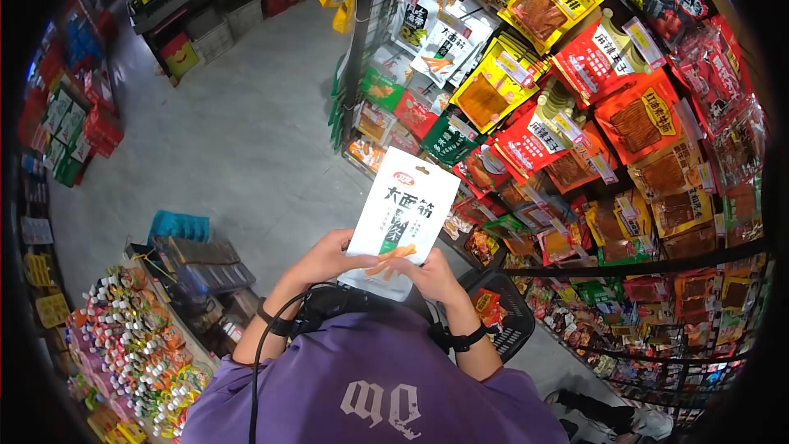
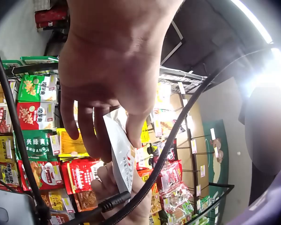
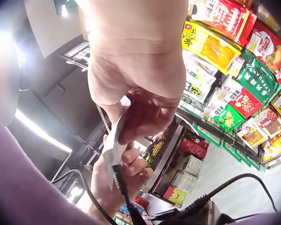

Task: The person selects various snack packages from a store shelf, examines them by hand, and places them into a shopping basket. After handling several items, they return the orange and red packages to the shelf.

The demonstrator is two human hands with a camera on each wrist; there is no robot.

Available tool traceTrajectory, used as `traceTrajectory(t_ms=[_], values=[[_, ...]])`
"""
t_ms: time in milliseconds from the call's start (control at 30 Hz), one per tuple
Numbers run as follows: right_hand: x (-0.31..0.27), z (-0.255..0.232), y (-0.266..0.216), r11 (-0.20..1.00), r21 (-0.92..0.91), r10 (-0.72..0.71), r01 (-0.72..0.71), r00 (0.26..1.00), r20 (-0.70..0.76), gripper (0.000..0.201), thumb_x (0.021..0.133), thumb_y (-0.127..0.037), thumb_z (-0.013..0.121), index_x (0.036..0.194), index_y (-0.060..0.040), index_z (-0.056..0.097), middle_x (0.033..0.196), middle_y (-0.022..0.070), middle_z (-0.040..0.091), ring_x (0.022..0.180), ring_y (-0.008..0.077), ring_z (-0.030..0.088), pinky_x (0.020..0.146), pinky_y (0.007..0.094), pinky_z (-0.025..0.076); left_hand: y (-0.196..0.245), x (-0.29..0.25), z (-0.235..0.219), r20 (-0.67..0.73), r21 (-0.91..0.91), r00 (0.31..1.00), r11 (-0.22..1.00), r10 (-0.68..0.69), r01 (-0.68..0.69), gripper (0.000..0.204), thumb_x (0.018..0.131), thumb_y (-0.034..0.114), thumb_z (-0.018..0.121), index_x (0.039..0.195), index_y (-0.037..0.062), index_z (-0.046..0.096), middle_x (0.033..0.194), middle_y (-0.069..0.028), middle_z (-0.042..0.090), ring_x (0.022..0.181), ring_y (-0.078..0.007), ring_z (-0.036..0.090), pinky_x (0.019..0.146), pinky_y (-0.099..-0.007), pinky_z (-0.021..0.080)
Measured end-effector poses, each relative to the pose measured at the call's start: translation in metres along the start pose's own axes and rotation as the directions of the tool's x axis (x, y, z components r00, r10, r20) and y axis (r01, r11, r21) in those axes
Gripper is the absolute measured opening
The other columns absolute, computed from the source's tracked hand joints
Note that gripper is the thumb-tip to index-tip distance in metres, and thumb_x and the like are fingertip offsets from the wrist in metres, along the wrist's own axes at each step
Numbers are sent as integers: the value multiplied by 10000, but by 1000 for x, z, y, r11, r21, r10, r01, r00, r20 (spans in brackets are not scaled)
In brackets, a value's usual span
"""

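A white snack packet (image 1: 399,226) with dark characters and an orange picture stands upright in front of the person's chest. The left hand (image 1: 329,256) pinches its lower left edge. The right hand (image 1: 427,275) pinches its lower right corner. In the left wrist view the left hand (image 2: 113,84) has thumb and fingers closed on the packet's edge (image 2: 122,154). Seen from the right wrist, the right hand (image 3: 138,89) grips the thin white packet (image 3: 113,145), with the left hand below it.
A wire rack (image 1: 575,115) full of hanging red, yellow and green snack bags rises to the right. A black basket (image 1: 505,308) sits by the right forearm. Small bottles (image 1: 136,337) fill a shelf at lower left. Grey floor (image 1: 238,131) stretches ahead.
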State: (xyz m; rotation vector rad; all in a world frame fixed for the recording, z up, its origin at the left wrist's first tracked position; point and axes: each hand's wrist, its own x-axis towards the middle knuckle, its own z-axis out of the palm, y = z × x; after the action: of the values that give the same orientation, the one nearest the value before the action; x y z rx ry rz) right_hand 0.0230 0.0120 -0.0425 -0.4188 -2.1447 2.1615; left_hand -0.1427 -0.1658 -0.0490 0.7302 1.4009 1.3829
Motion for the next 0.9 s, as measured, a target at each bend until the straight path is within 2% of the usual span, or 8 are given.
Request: traceTrajectory(t_ms=[67,167,267,467,667,767,867,900], values=[[1,-2,-6,1000,13,22,-22,1000,-1,217,949,-103,702,1138,5,695,1045,57,727,895,115,643,799,290,524,10,2,-1,5,67,999,997,-39,39,381,876,125,789,1207,-25,674,1112,-75,728,990,-115,634,885,-288,504],[2,-6,-1,1000,7,-15,15,1000,14,249,961,-163,701,1150,0,699,1071,69,734,906,126,644,808,303,528,1,6,0,-4,-5,1000,1000,21,-21,375,869,123,794,1197,-21,682,1123,-70,728,1000,-116,633,886,-289,502],[0,-11,-11,1000,-16,5,-4,997,76,264,961,-172,704,1159,2,694,1069,74,733,907,127,647,807,302,528,-3,8,3,8,14,999,999,50,-50,371,873,130,793,1194,-19,683,1115,-74,729,989,-113,634,870,-288,504],[-8,-17,2,996,41,-77,76,997,27,264,969,-170,697,1170,2,688,1049,71,733,892,123,650,787,301,534,4,14,9,64,61,998,998,-21,17,374,879,142,794,1198,-16,677,1086,-72,732,978,-107,631,862,-282,501],[-18,-22,-9,998,27,-65,65,998,-4,244,965,-122,693,1172,7,681,1060,70,732,921,126,662,801,299,542,10,22,18,99,-6,995,1000,31,-31,383,874,142,798,1196,-24,674,1089,-72,730,980,-109,630,870,-283,500],[-24,-27,-5,992,122,10,-10,1000,2,278,936,-80,719,1200,-5,670,1139,56,715,1011,120,644,879,292,519,25,21,22,136,89,991,996,6,-18,382,873,133,792,1200,-24,670,1098,-78,730,984,-112,632,884,-286,498],[-28,-26,-3,993,86,-81,84,996,-40,281,934,-77,721,1202,-8,670,1138,55,715,1007,123,645,868,295,525,13,24,26,154,65,988,998,4,-15,389,864,112,791,1209,-21,669,1111,-83,729,997,-116,633,898,-290,496],[-30,-26,-2,995,77,-59,61,998,-30,281,934,-76,720,1202,-7,669,1133,55,716,1001,123,647,863,296,527,12,23,27,152,61,988,998,9,-18,390,863,112,791,1210,-19,669,1115,-84,727,1001,-116,632,898,-289,496]])
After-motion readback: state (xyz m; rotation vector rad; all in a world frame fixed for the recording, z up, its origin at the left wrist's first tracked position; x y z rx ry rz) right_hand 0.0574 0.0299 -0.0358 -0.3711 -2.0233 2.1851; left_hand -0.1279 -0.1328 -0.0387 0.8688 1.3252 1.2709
